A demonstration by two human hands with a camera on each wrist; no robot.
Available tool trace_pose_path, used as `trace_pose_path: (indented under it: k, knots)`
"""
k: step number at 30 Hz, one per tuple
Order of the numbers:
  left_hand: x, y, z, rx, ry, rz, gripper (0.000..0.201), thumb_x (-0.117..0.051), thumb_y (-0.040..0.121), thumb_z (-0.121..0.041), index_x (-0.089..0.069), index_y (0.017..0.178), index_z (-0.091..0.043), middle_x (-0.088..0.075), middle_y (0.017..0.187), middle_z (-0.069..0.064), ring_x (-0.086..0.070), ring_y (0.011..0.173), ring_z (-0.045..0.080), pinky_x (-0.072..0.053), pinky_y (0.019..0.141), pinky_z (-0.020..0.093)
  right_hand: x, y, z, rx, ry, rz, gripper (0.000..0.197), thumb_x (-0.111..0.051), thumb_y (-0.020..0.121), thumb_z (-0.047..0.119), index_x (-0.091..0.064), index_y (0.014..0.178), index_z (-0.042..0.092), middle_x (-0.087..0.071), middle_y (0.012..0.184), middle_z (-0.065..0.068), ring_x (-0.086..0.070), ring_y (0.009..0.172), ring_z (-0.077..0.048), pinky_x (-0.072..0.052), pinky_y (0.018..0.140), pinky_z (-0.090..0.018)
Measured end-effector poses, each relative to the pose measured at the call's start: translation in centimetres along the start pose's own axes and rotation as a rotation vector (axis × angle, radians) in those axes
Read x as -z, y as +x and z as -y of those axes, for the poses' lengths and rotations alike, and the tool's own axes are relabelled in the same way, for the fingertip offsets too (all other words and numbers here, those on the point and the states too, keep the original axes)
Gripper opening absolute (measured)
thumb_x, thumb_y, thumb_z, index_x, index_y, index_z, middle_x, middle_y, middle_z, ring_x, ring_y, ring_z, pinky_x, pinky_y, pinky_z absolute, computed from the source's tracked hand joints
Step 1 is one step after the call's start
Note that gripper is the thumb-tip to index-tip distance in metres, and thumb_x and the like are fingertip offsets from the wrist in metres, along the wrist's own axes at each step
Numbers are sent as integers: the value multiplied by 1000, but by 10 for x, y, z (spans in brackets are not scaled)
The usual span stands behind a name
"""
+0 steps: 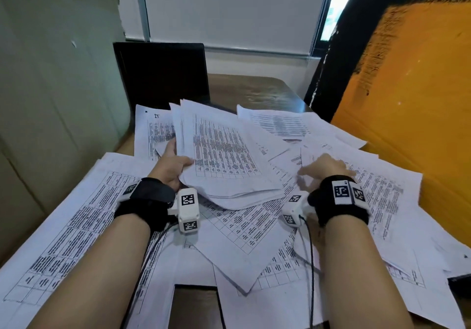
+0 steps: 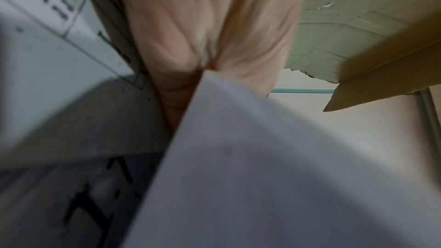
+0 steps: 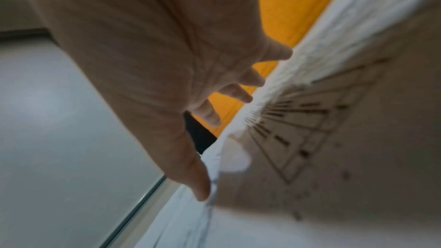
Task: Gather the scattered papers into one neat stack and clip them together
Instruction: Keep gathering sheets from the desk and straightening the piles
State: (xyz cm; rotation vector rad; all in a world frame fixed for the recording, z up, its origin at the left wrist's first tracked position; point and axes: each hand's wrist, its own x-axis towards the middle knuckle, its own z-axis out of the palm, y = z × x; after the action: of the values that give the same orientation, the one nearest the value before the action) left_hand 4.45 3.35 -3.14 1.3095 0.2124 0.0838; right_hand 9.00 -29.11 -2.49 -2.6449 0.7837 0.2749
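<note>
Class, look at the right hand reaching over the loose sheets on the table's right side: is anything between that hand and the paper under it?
Nothing visible. The right hand is open, fingers spread just above the loose sheets, with only air between. The left hand grips the gathered bundle off to the side, out of the way.

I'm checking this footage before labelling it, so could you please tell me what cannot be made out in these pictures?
- Printed text on the papers: too small and blurred in every view.
- Left hand fingers: head view, hidden under the held bundle; left wrist view blurred.
- Any clip: none visible.
- Dark object: cut off by the head view's right edge.
</note>
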Motion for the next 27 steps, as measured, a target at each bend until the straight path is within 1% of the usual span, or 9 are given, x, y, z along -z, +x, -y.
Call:
trace_pose_path:
  k: [1,3,7,10,12,16,19,23,27]
  knots:
    - [0,0,0,-8,-37,6,71,-41,89,20,-28,146,-19,-52,129,15,-62,92,26,-54,66,39,-12,36,-11,-46,-43,56,118,-84,15,51,-58,125,18,-51,137,-22,-41,131,-46,-29,103,-69]
    - [0,0,2,-2,-66,38,69,-46,88,19,-29,145,-15,-52,131,17,-62,91,26,-57,60,39,-39,111,-24,-44,-38,86,121,-77,8,57,-59,122,18,-58,128,-22,-53,120,-46,-38,96,-68]
    - [-3,-4,2,51,-1,166,68,-38,89,22,-29,147,-14,-48,139,15,-55,108,33,-54,67,37,-20,46,-6,37,7,16,87,-77,47,38,-54,122,2,-57,124,-26,-56,114,-44,-50,90,-52]
    - [-1,-2,1,72,-6,176,67,-34,91,21,-31,147,-15,-47,140,16,-54,111,33,-51,73,37,4,-22,4,149,57,-55,15,-56,86,9,-57,88,-6,-61,96,-20,-61,89,-34,-46,65,-33]
    - [0,1,2,92,5,194,61,-32,92,18,-33,145,-12,-53,132,18,-58,103,31,-51,74,39,8,-31,3,229,171,-97,17,-47,90,-1,-52,74,-2,-59,86,-18,-62,93,-36,-45,67,-31]
    - [-5,-4,2,101,108,253,47,-32,94,14,-41,136,-6,-62,102,12,-60,88,25,-49,73,36,10,-55,30,580,656,-157,37,-51,89,-5,-57,124,4,-61,102,-8,-64,77,-18,-49,58,-12]
    - [-7,-6,1,132,103,251,43,-31,96,12,-44,131,-8,-63,96,11,-62,81,23,-55,64,36,-6,-87,64,811,905,108,46,-53,90,-6,-51,133,10,-56,84,-1,-60,53,-5,-54,59,-26]
    - [-7,-4,3,157,32,179,42,-28,98,8,-42,136,-2,-63,100,12,-69,75,23,-58,63,36,-26,-96,77,772,878,415,62,-67,89,31,-42,142,12,-60,113,-8,-64,98,-20,-49,100,-41]
    - [-9,-6,2,161,7,147,41,-28,100,5,-40,138,-2,-61,102,13,-59,95,31,-43,85,45,-16,-59,54,477,472,-56,60,-63,88,40,-47,135,8,-55,129,-13,-50,123,-30,-43,100,-38]
